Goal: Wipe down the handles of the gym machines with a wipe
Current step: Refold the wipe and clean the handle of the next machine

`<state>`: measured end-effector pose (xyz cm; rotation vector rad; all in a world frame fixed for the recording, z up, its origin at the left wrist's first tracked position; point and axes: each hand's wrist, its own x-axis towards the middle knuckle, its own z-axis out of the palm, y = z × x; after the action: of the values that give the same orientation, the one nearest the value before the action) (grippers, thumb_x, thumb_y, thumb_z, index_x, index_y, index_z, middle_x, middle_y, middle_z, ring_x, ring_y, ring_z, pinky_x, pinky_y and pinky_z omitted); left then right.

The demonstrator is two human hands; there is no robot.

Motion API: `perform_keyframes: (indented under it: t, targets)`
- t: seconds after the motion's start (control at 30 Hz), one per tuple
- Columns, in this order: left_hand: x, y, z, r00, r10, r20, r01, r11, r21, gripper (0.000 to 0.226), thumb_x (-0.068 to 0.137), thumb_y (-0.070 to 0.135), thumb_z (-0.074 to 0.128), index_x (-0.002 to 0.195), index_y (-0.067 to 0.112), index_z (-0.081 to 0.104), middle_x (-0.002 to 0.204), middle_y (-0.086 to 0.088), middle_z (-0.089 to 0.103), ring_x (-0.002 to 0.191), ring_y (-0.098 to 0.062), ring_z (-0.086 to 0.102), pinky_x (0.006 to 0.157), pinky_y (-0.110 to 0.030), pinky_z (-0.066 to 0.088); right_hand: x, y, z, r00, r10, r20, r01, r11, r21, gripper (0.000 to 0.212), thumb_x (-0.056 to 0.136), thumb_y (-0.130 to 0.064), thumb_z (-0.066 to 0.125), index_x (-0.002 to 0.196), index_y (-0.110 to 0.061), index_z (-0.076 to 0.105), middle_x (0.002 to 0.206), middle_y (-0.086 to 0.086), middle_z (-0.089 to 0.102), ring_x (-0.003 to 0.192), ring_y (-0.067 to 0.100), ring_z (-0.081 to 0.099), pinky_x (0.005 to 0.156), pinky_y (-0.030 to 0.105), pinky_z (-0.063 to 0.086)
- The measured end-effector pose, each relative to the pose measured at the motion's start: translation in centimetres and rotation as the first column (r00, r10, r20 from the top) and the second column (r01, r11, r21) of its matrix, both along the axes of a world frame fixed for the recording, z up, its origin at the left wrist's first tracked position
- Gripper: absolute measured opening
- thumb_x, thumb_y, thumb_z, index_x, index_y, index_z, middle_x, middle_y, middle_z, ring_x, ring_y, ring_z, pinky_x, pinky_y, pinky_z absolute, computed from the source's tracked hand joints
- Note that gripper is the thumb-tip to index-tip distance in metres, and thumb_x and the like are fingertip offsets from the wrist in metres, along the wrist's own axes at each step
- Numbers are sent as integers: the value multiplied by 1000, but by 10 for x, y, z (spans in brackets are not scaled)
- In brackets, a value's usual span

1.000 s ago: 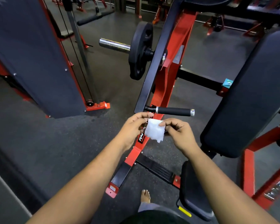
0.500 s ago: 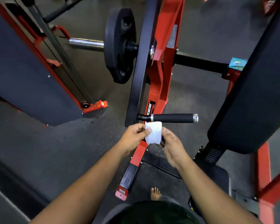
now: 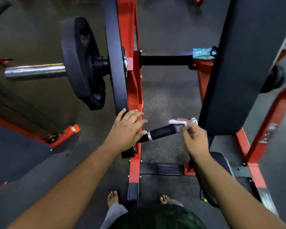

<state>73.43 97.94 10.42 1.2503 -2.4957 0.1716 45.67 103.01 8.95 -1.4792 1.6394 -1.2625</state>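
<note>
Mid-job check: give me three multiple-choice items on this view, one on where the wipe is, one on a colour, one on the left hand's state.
1. Where is the wipe?
A. on the floor
B. on the handle's far end, in the right hand
C. on the weight plate

2. What colour is the machine frame?
A. red
B. yellow
C. white

3. How is the left hand?
A. gripping the wipe
B. clenched
C. fingers straight, at the handle's base

Answers: 1 B, the right hand's fingers pinch it there; 2 A, the upright is red; 3 C, its fingers are spread and hold nothing.

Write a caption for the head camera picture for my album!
Right hand wipes the black handle with a white wipe; left hand steadies the machine.
</note>
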Motion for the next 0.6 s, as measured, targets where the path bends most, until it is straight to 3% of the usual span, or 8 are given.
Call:
perform_keyframes:
  t: [0.07,0.13,0.2,0.3,0.4,0.5,0.6]
  targets:
    - [11,-22,-4,987,-49,155,53,998,-25,65,92,56,62,146,20,55,157,-4,47,150,-24,35,124,-59,16,-3,-7,0,939,-231,-256,203,970,-131,38,95,-3,55,125,-19,70,128,-4,70,122,16,63,105,29,46]
    - [21,-37,-10,951,-94,296,112,993,-45,76,95,62,53,155,17,43,165,-6,35,156,-25,24,125,-62,7,1,-16,-1,816,-326,-478,295,945,-142,44,90,4,51,126,-15,69,139,3,63,137,23,52,111,29,36]
    - [28,-43,-15,925,-170,341,205,976,-69,75,99,63,45,156,15,41,165,-9,34,156,-26,23,123,-65,10,11,-24,-12,699,-282,-657,322,945,-63,45,89,8,49,126,-11,66,143,11,58,139,32,46,112,39,36]
    - [32,-45,-19,914,-247,322,289,953,-92,71,100,59,43,155,13,44,165,-11,35,156,-29,23,122,-66,12,38,-22,-30,611,-253,-750,350,936,-31,43,86,8,51,124,-10,62,142,13,53,138,31,37,108,52,44]
    - [29,-44,-16,915,-251,316,286,956,-69,68,98,50,45,155,12,45,165,-12,34,156,-30,22,123,-67,6,70,-14,-39,643,-232,-729,300,953,-39,42,83,8,57,121,-7,64,138,15,57,129,31,41,103,51,49]
    - [29,-45,-14,902,-252,351,282,959,-36,66,99,44,42,156,13,41,166,-11,32,156,-31,20,122,-67,2,114,0,-52,744,-161,-649,281,956,84,44,90,2,53,130,-14,60,143,11,53,133,30,51,105,46,49]
    - [27,-45,-13,894,-250,373,277,961,-21,66,99,44,38,158,13,39,167,-12,31,157,-32,18,122,-67,-1,142,25,-60,829,-31,-559,125,983,131,46,96,-2,53,140,-14,60,153,11,49,144,25,43,116,31,36]
